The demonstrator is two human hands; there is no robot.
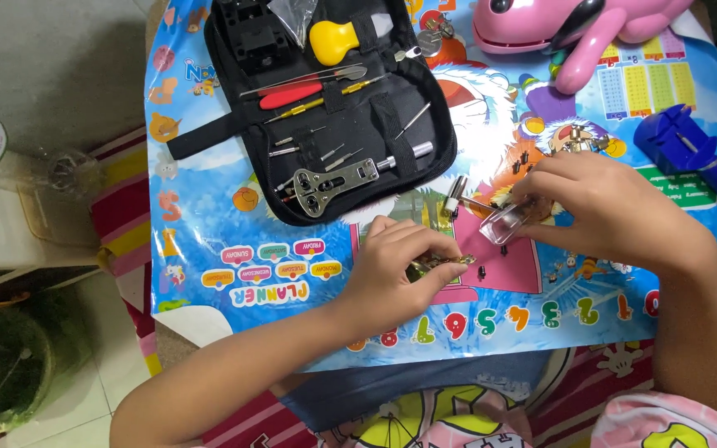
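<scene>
Head view — watch band in left hand

Tool case behind left hand, seemingly on mat.

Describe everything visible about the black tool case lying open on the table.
The black tool case is a soft fabric zip pouch, lying open and flat on the colourful printed mat, at the upper left of it, tilted a little. Elastic loops hold slim tools: a red-handled one, a yellow-handled screwdriver, small metal pins and a silver-handled driver. A yellow bulb-shaped tool and a black block sit near its top; a grey metal wrench lies across its lower edge. Neither hand touches it.
</scene>
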